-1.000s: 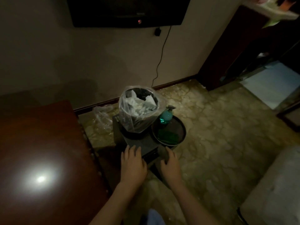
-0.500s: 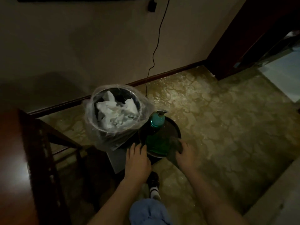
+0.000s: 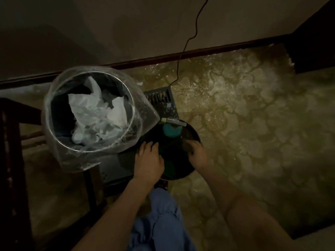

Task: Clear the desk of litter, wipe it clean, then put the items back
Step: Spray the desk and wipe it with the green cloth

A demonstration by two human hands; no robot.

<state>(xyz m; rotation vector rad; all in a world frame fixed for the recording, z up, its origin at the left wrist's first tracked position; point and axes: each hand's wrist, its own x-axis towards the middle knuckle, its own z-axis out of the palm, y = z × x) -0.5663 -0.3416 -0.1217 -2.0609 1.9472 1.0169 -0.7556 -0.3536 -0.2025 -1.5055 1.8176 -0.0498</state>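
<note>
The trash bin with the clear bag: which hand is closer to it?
Left. The left hand lies just beside the trash bin; the right hand is farther, across the round tray.

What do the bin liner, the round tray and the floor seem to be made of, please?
Bin liner: thin clear plastic, crinkled and glossy. Round tray: dark, smooth, faintly shiny, maybe plastic or lacquered metal; too dim to tell. Floor: polished stone or marble-look tile, veined and reflective.
</note>
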